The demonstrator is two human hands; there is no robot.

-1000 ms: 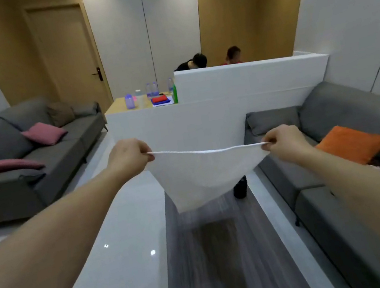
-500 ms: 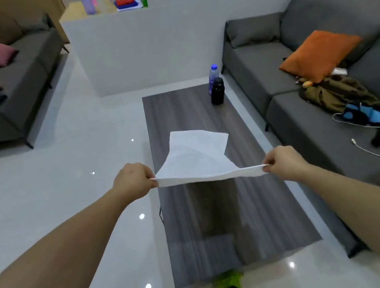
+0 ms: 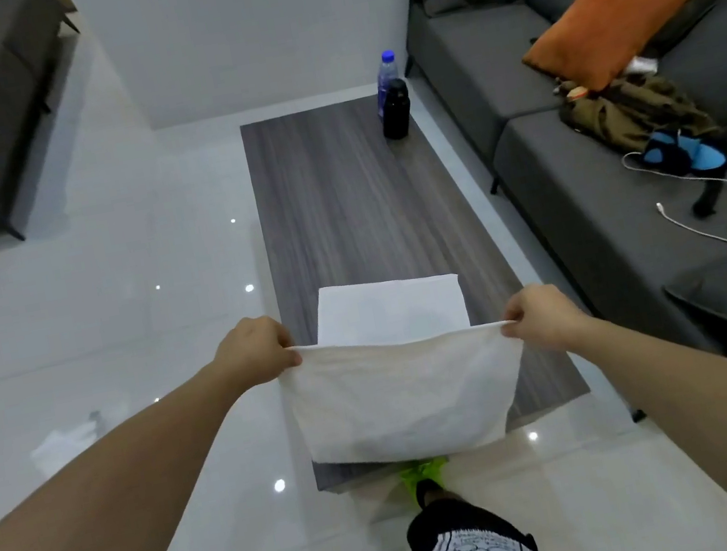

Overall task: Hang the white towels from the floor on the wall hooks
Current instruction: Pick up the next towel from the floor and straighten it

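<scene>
While one white cloth towel (image 3: 402, 394) is gripped by both hands, left (image 3: 254, 350) and right (image 3: 538, 316), two bottles (image 3: 391, 95) are seen on the dark wood-grain counter (image 3: 337, 192).

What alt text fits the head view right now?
Both hands, left hand and right hand, pinch the top corners of a white towel over a dark wood coffee table. Two bottles stand at its far end.

Wooden table (image 3: 331, 213) with towel (image 3: 389, 309), bottles (image 3: 392, 105)
</scene>
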